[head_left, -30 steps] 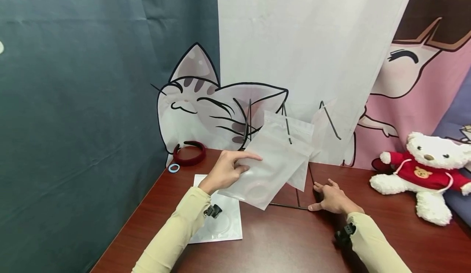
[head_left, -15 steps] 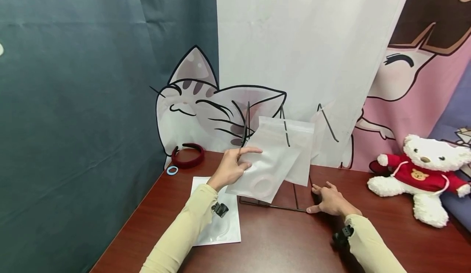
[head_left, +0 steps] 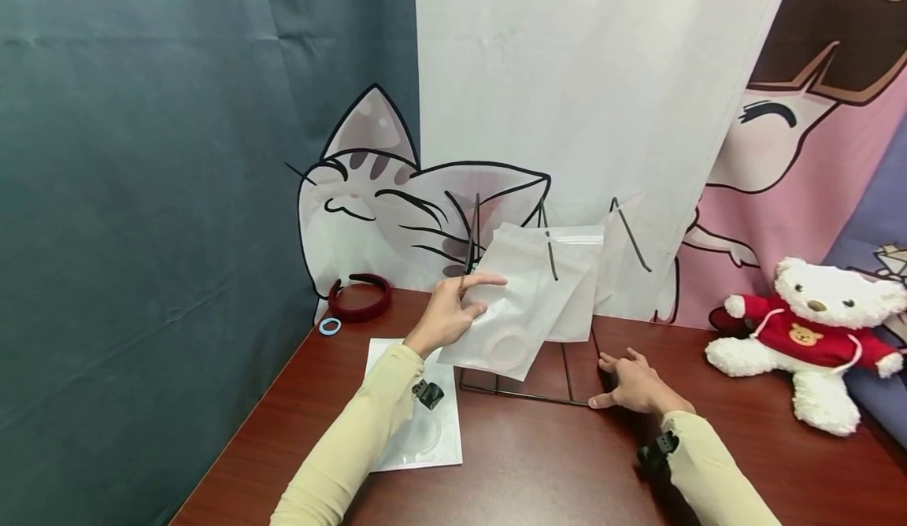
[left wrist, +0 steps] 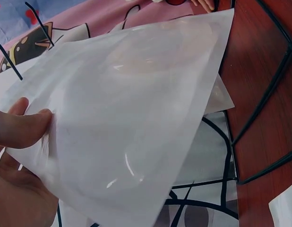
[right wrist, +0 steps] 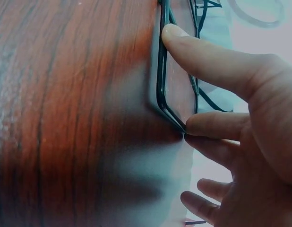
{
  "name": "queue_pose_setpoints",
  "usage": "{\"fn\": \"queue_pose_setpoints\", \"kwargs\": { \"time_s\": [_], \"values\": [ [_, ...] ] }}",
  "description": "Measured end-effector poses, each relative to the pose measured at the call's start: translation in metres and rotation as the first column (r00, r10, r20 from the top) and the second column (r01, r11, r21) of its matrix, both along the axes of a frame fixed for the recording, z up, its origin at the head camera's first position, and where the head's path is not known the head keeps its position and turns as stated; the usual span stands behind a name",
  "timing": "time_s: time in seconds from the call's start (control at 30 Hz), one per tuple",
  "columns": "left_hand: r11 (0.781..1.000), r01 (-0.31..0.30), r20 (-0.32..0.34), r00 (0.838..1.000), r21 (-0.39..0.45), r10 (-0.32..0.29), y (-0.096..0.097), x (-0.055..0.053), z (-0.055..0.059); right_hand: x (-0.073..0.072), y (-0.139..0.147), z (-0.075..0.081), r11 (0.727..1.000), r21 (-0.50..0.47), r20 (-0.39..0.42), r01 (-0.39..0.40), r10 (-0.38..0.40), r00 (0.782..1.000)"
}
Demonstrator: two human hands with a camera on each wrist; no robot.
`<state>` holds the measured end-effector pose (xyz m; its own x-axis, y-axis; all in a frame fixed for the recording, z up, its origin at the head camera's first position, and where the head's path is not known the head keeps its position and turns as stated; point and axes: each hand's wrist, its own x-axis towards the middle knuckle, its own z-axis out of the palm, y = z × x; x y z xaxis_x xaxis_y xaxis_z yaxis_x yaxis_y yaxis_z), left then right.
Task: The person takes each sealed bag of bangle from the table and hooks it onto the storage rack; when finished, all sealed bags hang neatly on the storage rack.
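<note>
A frosted white zip bag (head_left: pixel 506 305) with a round ring-like thing inside hangs tilted over the base of a black wire rack (head_left: pixel 524 396). My left hand (head_left: pixel 445 315) pinches its left edge, thumb on the near face in the left wrist view. A rack prong (head_left: pixel 552 257) shows in front of the bag's upper part; I cannot tell whether it passes through a hole. Behind hangs a second similar bag (head_left: pixel 577 305). At the rack's front right corner, my right hand (head_left: pixel 632 384) holds the base wire between thumb and fingers, as the right wrist view shows.
Another white bag (head_left: pixel 442 424) with a round thing inside lies flat on the brown table (head_left: pixel 538 463), under my left forearm. Behind it are a dark red headband (head_left: pixel 363 313) and a small light blue ring (head_left: pixel 329 327). A white teddy bear (head_left: pixel 811 337) sits at the right.
My left hand has moved slightly up and right, lifting the front bag's lower edge away from the rack's base bar. The bag behind has shifted too. The right hand stays on the rack.
</note>
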<state>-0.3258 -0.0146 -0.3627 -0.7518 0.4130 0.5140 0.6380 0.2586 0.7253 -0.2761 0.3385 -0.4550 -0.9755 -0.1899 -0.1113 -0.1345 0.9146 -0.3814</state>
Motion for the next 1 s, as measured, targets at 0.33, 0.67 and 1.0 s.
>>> {"fn": "queue_pose_setpoints", "kwargs": {
  "time_s": [0.33,0.67,1.0],
  "values": [
    [0.998,0.004,0.034,0.999,0.055,-0.006,0.007,-0.003,0.000,0.000,0.001,0.001,1.000,0.005,-0.003,0.000,0.000,1.000],
    [0.997,-0.060,0.043,0.997,0.055,0.057,0.016,-0.008,-0.004,0.000,0.000,0.002,1.000,0.003,-0.014,0.000,0.000,1.000],
    [0.989,-0.146,0.034,0.989,0.023,0.145,0.029,-0.019,-0.002,0.000,0.000,0.000,1.000,-0.005,-0.004,0.008,-0.008,1.000]
  ]
}}
